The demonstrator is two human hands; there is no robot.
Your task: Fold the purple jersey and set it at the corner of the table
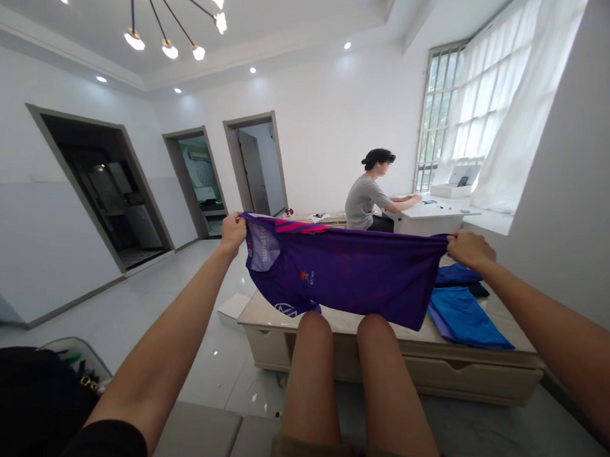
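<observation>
A purple jersey (pixel 368 271) is stretched sideways in the air between my two hands, above my knees and the low table. My left hand (pixel 233 231) is closed on its collar end, near the pale inside of the neck. At the other end, my right hand (pixel 469 249) grips the hem corner. The shirt appears folded lengthwise, with a pink striped patch along its top edge and a small logo on the front. Just below my right hand lie folded blue clothes (pixel 469 315) on the table.
The low beige table (pixel 460 377) with drawers stands before my knees. Beyond it, a person in a grey shirt (pixel 365 198) sits at a white desk (pixel 425 223) by the window. A black bag (pixel 29 399) is at lower left, and a white box (pixel 232 307) sits on the floor.
</observation>
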